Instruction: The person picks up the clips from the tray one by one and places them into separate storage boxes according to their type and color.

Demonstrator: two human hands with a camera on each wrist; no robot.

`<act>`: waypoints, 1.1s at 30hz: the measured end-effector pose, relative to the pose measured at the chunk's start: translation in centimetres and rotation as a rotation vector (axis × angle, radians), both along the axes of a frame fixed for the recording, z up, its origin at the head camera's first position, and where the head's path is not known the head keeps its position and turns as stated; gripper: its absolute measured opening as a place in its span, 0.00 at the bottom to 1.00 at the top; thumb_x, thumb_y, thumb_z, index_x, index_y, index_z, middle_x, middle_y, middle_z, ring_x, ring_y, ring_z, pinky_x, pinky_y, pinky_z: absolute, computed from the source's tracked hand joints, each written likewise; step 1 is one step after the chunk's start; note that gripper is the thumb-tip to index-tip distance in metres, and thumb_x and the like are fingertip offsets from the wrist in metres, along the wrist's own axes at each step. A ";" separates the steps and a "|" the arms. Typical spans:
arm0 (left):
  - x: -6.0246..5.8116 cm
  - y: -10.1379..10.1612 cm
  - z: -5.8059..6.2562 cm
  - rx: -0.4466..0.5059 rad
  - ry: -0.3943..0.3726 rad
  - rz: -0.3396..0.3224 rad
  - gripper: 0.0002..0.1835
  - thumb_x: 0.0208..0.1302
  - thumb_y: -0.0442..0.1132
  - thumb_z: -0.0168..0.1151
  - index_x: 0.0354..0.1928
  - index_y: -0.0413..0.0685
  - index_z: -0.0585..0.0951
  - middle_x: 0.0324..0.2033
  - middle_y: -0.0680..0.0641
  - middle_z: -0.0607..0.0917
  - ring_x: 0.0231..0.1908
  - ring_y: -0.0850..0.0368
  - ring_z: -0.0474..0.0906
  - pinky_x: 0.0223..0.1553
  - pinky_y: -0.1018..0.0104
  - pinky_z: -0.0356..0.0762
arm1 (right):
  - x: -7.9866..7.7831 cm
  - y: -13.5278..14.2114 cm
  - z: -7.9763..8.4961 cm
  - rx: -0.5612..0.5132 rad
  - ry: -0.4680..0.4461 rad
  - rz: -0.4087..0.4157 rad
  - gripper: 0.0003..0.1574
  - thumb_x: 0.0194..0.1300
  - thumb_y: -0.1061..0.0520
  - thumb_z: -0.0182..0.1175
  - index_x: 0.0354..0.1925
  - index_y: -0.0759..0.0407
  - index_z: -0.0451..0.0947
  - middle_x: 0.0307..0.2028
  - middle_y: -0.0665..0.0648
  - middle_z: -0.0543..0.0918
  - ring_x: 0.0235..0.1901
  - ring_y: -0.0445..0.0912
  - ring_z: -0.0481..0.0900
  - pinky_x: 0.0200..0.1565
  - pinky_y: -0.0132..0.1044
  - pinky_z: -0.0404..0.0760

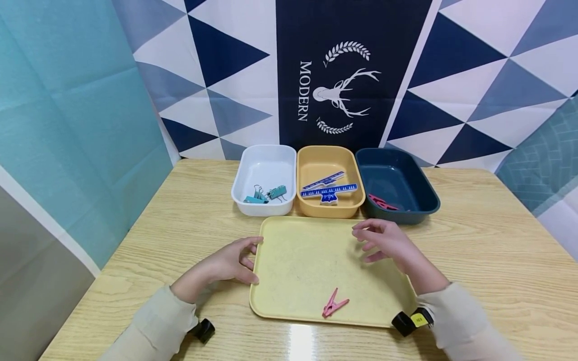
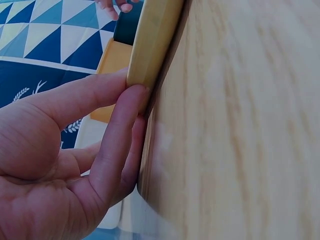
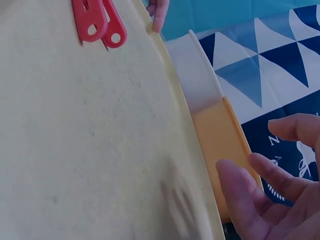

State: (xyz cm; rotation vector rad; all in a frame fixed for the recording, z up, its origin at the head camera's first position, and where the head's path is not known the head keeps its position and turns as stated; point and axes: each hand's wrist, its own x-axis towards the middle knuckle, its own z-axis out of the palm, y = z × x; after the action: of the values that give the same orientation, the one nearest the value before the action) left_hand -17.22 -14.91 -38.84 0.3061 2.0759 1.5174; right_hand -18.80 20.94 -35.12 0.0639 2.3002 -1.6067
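A pale yellow tray [image 1: 307, 260] lies flat on the table. Along its left edge, the spread thumb and fingers of my left hand [image 1: 231, 261] touch the rim [image 2: 155, 40]; in the left wrist view the fingertips meet the tray's side. My right hand [image 1: 384, 240] hovers above the tray's right part, fingers loosely bent and holding nothing. In the right wrist view, its thumb and fingers [image 3: 235, 195] stand apart with a gap between them. One pink clothespin [image 1: 334, 304] rests near the tray's front edge, its handle ends [image 3: 92, 27] showing in the right wrist view.
Three bins stand side by side behind the tray. The white bin [image 1: 240, 185] contains teal binder clips [image 1: 277, 191], the yellow bin [image 1: 316, 156] blue-and-white clips with a piano-key pattern [image 1: 328, 191], and the dark blue bin [image 1: 417, 193] red clothespins [image 1: 381, 202]. A patterned cloth hangs behind.
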 end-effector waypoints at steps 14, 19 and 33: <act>0.0 0.0 0.1 0.002 -0.008 -0.001 0.50 0.41 0.22 0.71 0.69 0.40 0.57 0.49 0.41 0.64 0.39 0.52 0.73 0.35 0.60 0.80 | 0.8 -0.6 -0.3 -0.019 -0.017 0.139 0.22 0.61 0.62 0.58 0.52 0.72 0.70 0.38 0.62 0.73 0.31 0.51 0.77 0.31 0.47 0.82; 0.1 0.0 0.1 0.006 -0.013 0.001 0.50 0.41 0.22 0.71 0.69 0.41 0.57 0.49 0.41 0.64 0.39 0.52 0.73 0.35 0.60 0.80 | 1.0 -0.4 -0.7 -0.033 -0.029 0.219 0.24 0.56 0.65 0.60 0.51 0.73 0.71 0.36 0.61 0.72 0.32 0.51 0.77 0.31 0.48 0.82; 0.1 0.1 0.1 -0.002 -0.005 0.012 0.50 0.41 0.22 0.72 0.68 0.41 0.58 0.49 0.41 0.64 0.38 0.52 0.73 0.35 0.61 0.80 | 1.4 -0.2 -1.4 -0.043 -0.053 0.497 0.31 0.46 0.70 0.68 0.52 0.70 0.73 0.44 0.62 0.75 0.34 0.51 0.77 0.33 0.41 0.81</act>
State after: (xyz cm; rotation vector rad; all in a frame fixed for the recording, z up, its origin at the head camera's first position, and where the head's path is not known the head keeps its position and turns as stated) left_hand -17.13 -14.86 -38.74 0.2902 2.0787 1.5217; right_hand -17.37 20.75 -36.48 -0.4353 2.0263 -1.3718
